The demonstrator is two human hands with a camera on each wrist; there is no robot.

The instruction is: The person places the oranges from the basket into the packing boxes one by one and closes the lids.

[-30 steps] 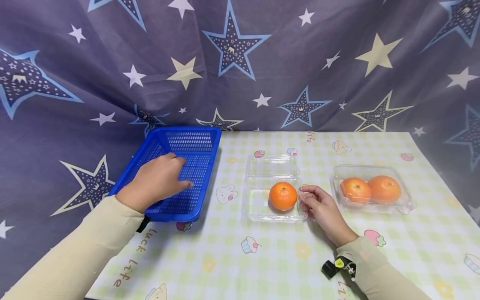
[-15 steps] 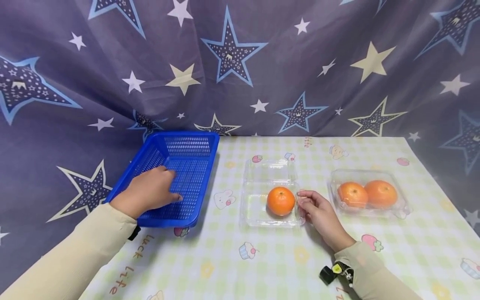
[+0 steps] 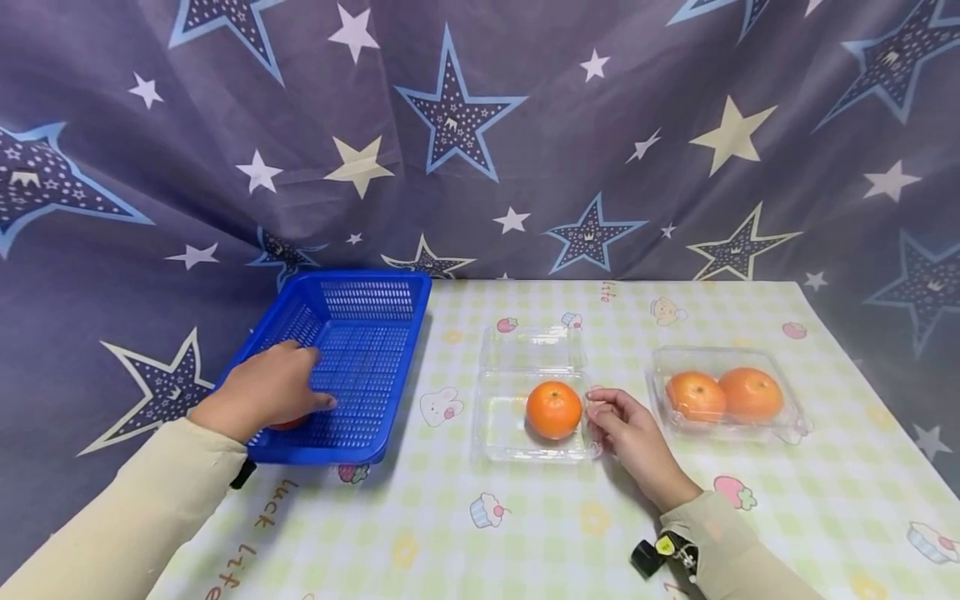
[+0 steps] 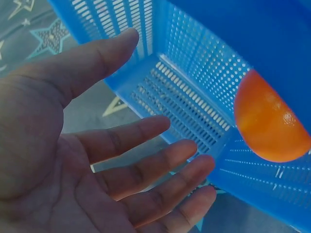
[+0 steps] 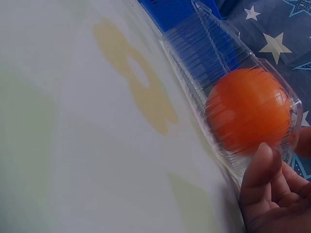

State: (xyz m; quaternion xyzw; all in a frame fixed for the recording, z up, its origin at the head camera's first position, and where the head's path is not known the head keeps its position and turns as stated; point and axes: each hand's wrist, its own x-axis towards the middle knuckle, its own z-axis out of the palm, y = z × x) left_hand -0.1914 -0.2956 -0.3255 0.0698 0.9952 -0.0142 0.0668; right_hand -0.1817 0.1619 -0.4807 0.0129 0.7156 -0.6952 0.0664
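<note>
My left hand (image 3: 273,387) hovers inside the blue mesh basket (image 3: 367,321) at its near left corner. The left wrist view shows this hand (image 4: 121,160) with fingers spread and straight, holding nothing. An orange (image 4: 269,121) lies on the basket (image 4: 189,92) floor just past the fingertips; from the head view only a sliver of this orange (image 3: 288,423) shows under the hand. My right hand (image 3: 618,421) pinches the right rim of an open clear plastic box (image 3: 502,421) that holds one orange (image 3: 553,409). In the right wrist view the fingertips (image 5: 265,167) rest against the box (image 5: 204,63) beside that orange (image 5: 248,109).
A closed clear box (image 3: 797,423) with two oranges (image 3: 723,394) sits at the right. The table wears a pale checked cloth (image 3: 465,533) with cartoon prints. A star-patterned curtain (image 3: 480,133) hangs behind and drapes down the left side.
My left hand has drawn back toward the basket's near left corner, and an orange now shows beneath it. The right hand has stayed at the box rim.
</note>
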